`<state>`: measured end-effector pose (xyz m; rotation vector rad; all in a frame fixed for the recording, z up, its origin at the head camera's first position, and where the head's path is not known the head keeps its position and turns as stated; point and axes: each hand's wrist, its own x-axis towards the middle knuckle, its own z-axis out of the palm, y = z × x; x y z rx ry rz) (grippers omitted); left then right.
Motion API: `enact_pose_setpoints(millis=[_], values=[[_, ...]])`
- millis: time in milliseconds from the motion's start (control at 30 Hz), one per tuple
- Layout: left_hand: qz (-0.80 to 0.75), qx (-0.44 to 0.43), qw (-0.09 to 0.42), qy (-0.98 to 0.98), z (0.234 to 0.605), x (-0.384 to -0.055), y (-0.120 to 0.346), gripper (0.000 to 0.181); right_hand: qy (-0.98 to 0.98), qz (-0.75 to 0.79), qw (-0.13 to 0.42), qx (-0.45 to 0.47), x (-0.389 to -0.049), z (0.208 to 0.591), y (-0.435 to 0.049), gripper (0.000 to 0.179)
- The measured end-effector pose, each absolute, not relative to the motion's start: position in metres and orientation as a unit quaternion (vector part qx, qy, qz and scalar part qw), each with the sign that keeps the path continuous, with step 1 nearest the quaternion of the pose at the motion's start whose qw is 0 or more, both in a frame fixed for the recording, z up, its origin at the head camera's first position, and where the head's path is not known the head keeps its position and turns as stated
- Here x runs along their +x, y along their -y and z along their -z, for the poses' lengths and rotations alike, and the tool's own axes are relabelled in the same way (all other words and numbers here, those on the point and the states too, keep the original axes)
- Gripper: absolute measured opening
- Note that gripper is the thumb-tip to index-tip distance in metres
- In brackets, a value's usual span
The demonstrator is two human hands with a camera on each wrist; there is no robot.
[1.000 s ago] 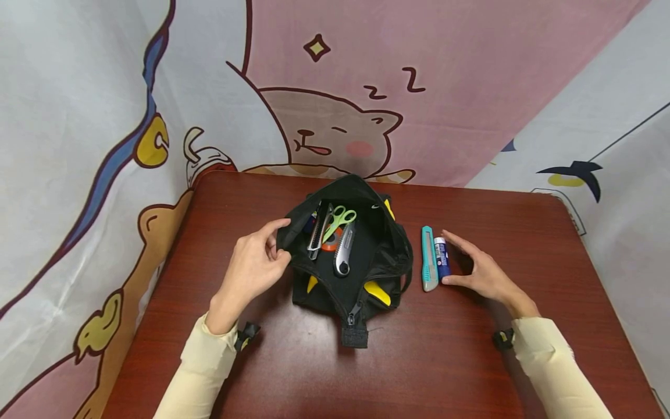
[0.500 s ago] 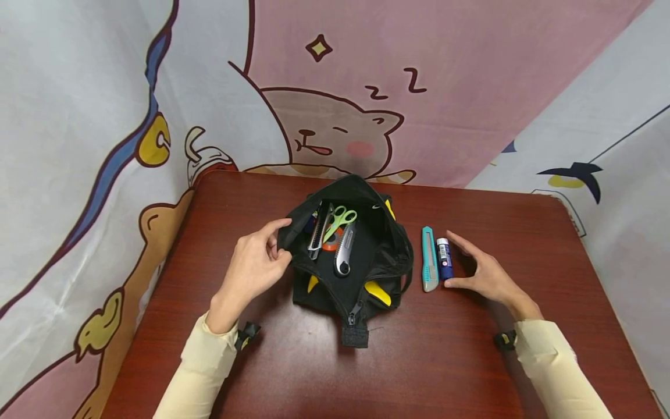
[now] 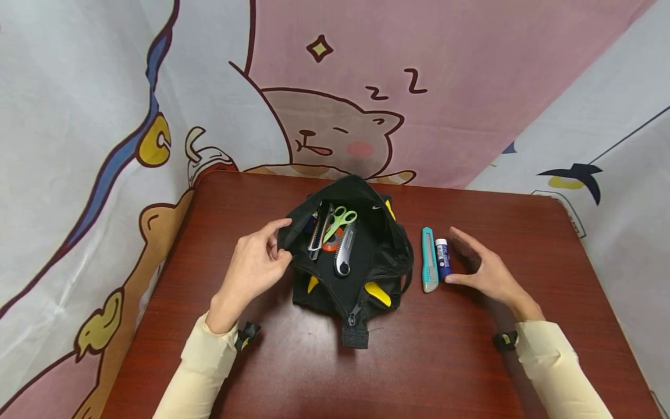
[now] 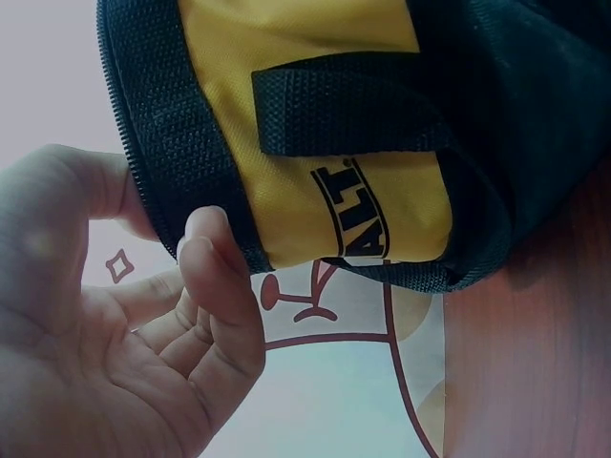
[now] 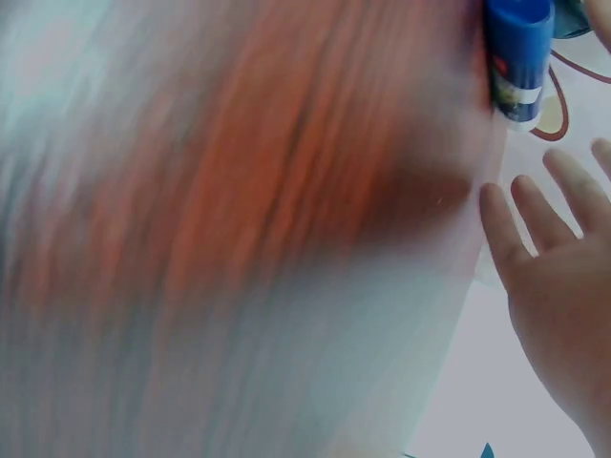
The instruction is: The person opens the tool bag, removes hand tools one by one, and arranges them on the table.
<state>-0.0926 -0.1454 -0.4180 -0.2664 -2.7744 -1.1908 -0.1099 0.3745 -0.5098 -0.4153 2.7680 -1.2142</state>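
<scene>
My left hand point(image 3: 255, 262) pinches the left rim of an unzipped black and yellow tool bag point(image 3: 366, 317). In the left wrist view, thumb and fingers point(image 4: 215, 262) hold its zippered edge. Inside the bag lie green-handled scissors point(image 3: 342, 217), a grey utility knife point(image 3: 344, 253), a dark box cutter point(image 3: 316, 235) and a round orange item point(image 3: 331, 240). To the right, a teal box cutter point(image 3: 429, 262) and a blue glue stick point(image 3: 443, 261) lie side by side on the table. My right hand point(image 3: 487, 269) is spread beside the glue stick, thumb tip near its lower end, fingers straight.
The reddish-brown wooden table point(image 3: 445, 361) carries everything. A cartoon-printed cloth point(image 3: 445, 134) hangs along its back and sides. The bag's front tab point(image 3: 355, 337) points toward me.
The glue stick rolls a little away from the teal box cutter, then slightly back toward it. My right hand shifts slightly right, away from the glue stick. My left hand keeps its hold.
</scene>
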Motion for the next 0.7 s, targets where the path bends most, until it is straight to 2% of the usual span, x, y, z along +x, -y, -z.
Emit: enact_pose_setpoints(millis=[233, 367, 567, 700], values=[[0.392, -0.089, 0.055, 0.914, 0.418, -0.093, 0.145, 0.061, -0.889, 0.441, -0.050, -0.110, -0.110, 0.499, -0.361, 0.109], [0.392, -0.089, 0.055, 0.914, 0.417, -0.092, 0.145, 0.061, -0.872, 0.465, -0.110, -0.109, -0.105, 0.474, -0.337, 0.103], [0.392, -0.088, 0.057, 0.914, 0.416, -0.091, 0.146, 0.061, -0.821, 0.514, -0.204, -0.142, -0.104, 0.442, -0.295, 0.095], [0.390, -0.087, 0.058, 0.915, 0.415, -0.091, 0.146, 0.061, -0.781, 0.551, -0.232, -0.179, -0.110, 0.435, -0.274, 0.094]])
